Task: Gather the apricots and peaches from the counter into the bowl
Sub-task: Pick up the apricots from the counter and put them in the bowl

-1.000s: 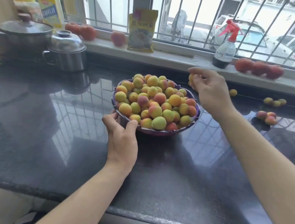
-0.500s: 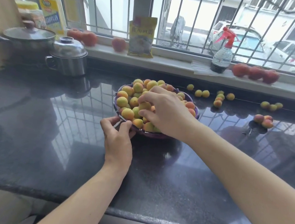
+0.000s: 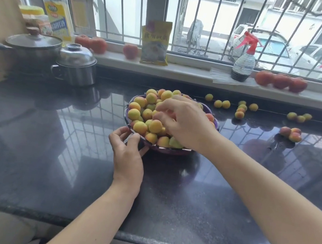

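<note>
Counter (image 3: 32,147): left hand (image 3: 127,154) fingers grip bowl (image 3: 170,150) rim; right hand (image 3: 184,124) fingers loose over fruit

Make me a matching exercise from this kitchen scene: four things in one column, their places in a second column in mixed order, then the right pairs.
Things
1. spray bottle
2. steel pot
3. left hand
4. right hand

Places
A. at the near rim of the bowl
B. on the counter, left of the bowl
C. over the fruit piled in the bowl
D. on the windowsill

Pairs: 1-D, 2-B, 3-A, 4-C
</note>
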`<state>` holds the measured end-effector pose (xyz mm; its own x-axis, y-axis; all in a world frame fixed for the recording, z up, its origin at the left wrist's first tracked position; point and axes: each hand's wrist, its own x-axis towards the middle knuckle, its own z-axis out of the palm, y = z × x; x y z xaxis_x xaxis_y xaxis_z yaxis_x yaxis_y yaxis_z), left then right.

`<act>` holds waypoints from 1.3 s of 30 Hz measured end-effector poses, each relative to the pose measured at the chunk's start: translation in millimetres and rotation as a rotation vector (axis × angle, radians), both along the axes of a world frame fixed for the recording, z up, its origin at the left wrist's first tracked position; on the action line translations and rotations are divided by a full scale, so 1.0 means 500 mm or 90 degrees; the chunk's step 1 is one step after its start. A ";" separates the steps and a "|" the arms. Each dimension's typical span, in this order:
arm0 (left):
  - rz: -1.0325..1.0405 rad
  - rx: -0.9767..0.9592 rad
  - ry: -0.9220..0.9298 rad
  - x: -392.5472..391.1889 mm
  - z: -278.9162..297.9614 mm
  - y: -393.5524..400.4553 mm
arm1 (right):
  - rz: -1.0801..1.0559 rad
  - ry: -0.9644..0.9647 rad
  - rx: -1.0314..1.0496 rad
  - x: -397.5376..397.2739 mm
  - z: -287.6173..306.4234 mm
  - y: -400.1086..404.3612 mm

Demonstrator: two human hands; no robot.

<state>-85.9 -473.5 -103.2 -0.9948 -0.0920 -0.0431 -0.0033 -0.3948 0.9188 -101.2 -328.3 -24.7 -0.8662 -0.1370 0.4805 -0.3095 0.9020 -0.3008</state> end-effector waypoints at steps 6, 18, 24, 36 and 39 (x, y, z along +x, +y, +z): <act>-0.042 0.062 -0.050 -0.028 0.007 -0.020 | -0.219 0.176 -0.191 -0.037 -0.031 0.151; -0.158 0.092 -0.027 -0.263 0.040 -0.037 | -0.472 -0.029 -0.132 -0.143 -0.171 0.372; -0.208 0.122 -0.048 -0.287 -0.003 -0.029 | -0.470 -0.070 -0.020 -0.210 -0.191 0.403; -0.196 0.100 -0.040 -0.302 -0.018 -0.028 | -0.490 -0.147 0.111 -0.337 -0.192 0.416; -0.196 0.117 -0.045 -0.301 -0.017 -0.025 | -0.449 -0.094 0.027 -0.315 -0.191 0.415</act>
<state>-236.1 -486.1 -111.5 -0.9686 0.2271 -0.1007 -0.2087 -0.5238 0.8259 -258.7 -121.0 -120.4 -0.8106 0.4631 0.3584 0.3925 0.8839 -0.2545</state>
